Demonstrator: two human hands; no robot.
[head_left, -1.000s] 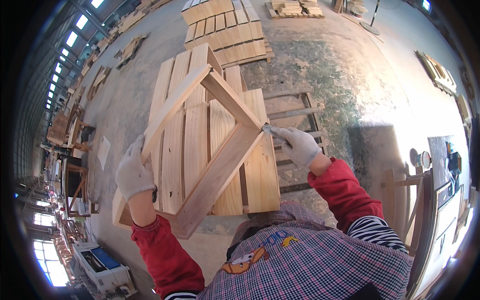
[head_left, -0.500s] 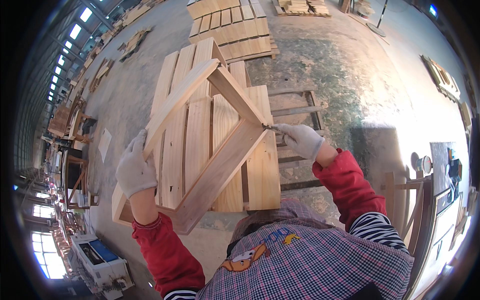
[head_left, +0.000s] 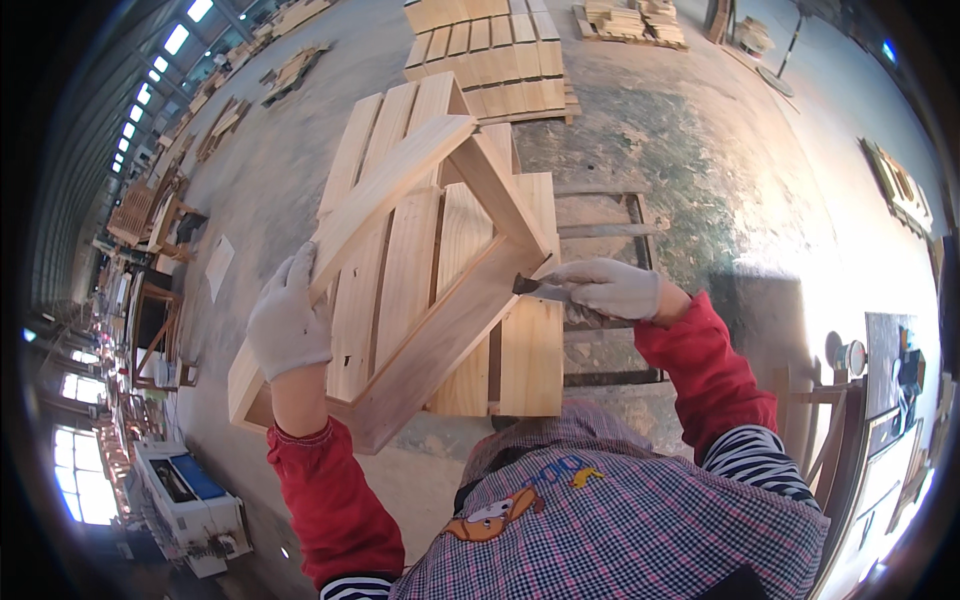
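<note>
Indoors, gloved left hand (head_left: 288, 322) clasping a pale wooden frame (head_left: 430, 270), right hand (head_left: 612, 290) pinching a scraper (head_left: 535, 288), concrete floor (head_left: 700, 150) below.

Two gloved hands are seen: one left hand (head_left: 289, 325) and one right hand (head_left: 610, 290). One small dark-bladed tool (head_left: 540, 289) is counted, held in the right hand. One triangular wooden frame (head_left: 440, 290) is counted, made up of three boards. Beneath it, one slatted wooden panel (head_left: 525, 350) is seen, in which about six slats can be made out, some partly hidden by the frame. One metal rack (head_left: 600, 215) is seen on the floor beside the panel. At least two stacks of boards (head_left: 490, 40) are counted farther off; smaller piles along the left wall are too small to be counted. One white-and-blue machine (head_left: 190, 500) is seen at lower left.
</note>
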